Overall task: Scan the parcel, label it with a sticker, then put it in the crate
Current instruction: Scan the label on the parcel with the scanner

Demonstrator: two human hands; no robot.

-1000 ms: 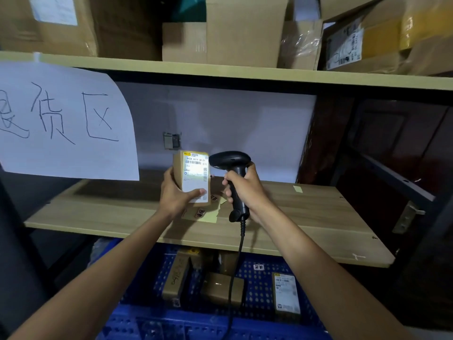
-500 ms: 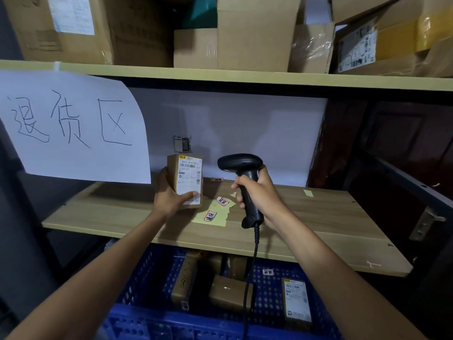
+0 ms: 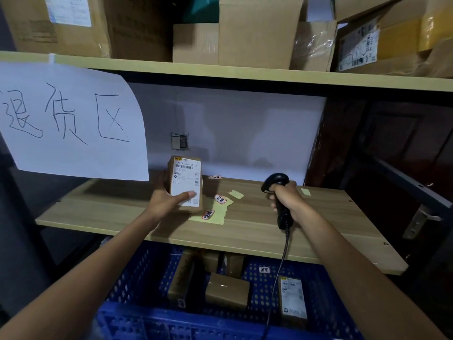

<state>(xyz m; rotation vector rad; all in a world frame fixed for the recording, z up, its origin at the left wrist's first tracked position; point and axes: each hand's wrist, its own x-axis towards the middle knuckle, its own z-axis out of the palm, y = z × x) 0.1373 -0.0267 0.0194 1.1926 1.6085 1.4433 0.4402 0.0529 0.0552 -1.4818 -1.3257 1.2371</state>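
Observation:
My left hand (image 3: 166,200) holds a small brown parcel (image 3: 185,183) upright just above the wooden shelf (image 3: 257,231), its white shipping label facing me. My right hand (image 3: 288,198) grips a black corded barcode scanner (image 3: 278,192) well to the right of the parcel, head pointing left and away from it. A yellow backing sheet (image 3: 213,213) with two red-edged stickers (image 3: 220,199) lies on the shelf beside the parcel. The blue crate (image 3: 147,320) sits under the shelf and holds several parcels.
A large paper sign (image 3: 68,121) with handwriting hangs from the upper shelf at left. Cardboard boxes (image 3: 255,30) fill the upper shelf. Loose sticker scraps (image 3: 235,194) lie on the wooden shelf. A dark metal rack frame (image 3: 402,180) stands at right.
My right hand has swung the scanner away to the right, widening the gap to the parcel. The parcel in my left hand has dropped slightly toward the shelf.

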